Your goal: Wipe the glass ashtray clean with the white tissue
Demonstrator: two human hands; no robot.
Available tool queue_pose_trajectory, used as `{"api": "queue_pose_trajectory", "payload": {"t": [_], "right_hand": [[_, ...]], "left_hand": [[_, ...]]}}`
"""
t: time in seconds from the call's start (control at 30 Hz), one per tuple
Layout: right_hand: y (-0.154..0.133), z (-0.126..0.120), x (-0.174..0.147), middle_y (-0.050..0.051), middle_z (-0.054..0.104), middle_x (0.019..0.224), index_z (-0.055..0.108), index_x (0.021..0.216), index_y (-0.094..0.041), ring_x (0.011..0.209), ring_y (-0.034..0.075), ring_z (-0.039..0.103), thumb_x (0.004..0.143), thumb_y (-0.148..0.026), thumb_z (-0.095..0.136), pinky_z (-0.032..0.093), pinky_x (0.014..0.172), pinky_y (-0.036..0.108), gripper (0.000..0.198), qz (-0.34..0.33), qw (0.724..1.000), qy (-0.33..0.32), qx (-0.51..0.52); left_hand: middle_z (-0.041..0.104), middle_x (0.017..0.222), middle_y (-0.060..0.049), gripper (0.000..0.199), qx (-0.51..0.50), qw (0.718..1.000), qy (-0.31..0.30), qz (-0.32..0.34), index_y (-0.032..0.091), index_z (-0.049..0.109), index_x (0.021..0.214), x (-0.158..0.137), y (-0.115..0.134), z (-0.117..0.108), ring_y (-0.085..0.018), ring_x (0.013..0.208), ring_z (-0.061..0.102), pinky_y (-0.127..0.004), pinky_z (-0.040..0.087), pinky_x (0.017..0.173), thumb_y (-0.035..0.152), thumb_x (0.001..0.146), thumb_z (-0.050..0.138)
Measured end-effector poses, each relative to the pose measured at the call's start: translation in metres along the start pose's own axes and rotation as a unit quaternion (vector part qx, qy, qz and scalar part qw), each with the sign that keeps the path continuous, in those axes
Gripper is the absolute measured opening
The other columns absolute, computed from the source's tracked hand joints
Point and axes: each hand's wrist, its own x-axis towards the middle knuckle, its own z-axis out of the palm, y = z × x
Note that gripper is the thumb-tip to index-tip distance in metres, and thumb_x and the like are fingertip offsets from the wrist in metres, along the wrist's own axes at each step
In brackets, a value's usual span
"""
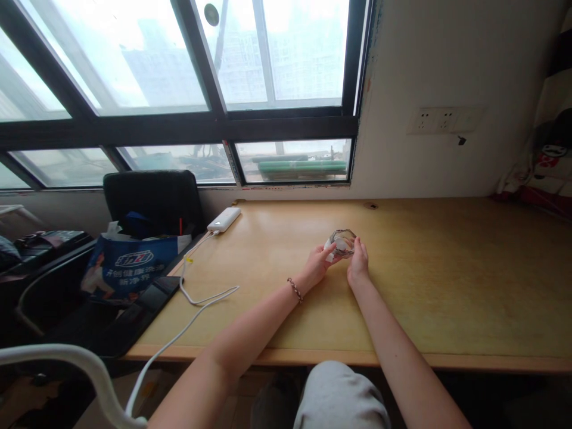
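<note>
Above the wooden desk I hold a small clear glass dish (343,233) with a dark-looking, angular rim; its exact kind is hard to make out. My left hand (318,263) grips its left side, the thumb lying over the near edge. Something white (329,249), perhaps a tissue, shows between the left fingers and the glass. On the right side, my right hand (358,262) has its fingers closed against the dish. The underside of the dish and some of the fingers are hidden.
A white power bank (224,220) lies at the desk's back left, its white cable (210,302) trailing over the left edge. Left of the desk (447,286), a black chair (154,193) carries a blue bag (129,265). Window and wall sockets (433,121) are behind.
</note>
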Motion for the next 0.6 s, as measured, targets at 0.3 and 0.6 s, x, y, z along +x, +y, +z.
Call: {"api": "queue_pose_trajectory", "payload": {"t": [0.3, 0.6], "right_hand": [[-0.032, 0.0, -0.042, 0.01, 0.045, 0.113, 0.049, 0.108, -0.021, 0.096, 0.022, 0.047, 0.08, -0.037, 0.042, 0.038, 0.077, 0.033, 0.033, -0.366, 0.774, -0.054, -0.514], [-0.038, -0.019, -0.039, 0.006, 0.051, 0.095, 0.051, 0.096, -0.02, 0.069, 0.015, 0.054, 0.082, -0.024, 0.043, 0.038, 0.054, 0.024, 0.016, -0.341, 0.644, -0.166, -0.664]], "left_hand": [[0.063, 0.086, -0.008, 0.024, -0.054, 0.993, 0.108, 0.007, 0.012, 0.061, 0.083, 0.008, -0.002, -0.009, -0.014, 0.074, 0.058, -0.026, 0.046, 0.069, 0.03, 0.067, 0.061], [0.063, 0.084, -0.008, 0.025, -0.008, 1.0, 0.028, -0.004, 0.01, 0.06, 0.084, 0.001, -0.002, -0.002, -0.013, 0.075, 0.057, -0.025, 0.044, 0.073, 0.031, 0.07, 0.06]]}}
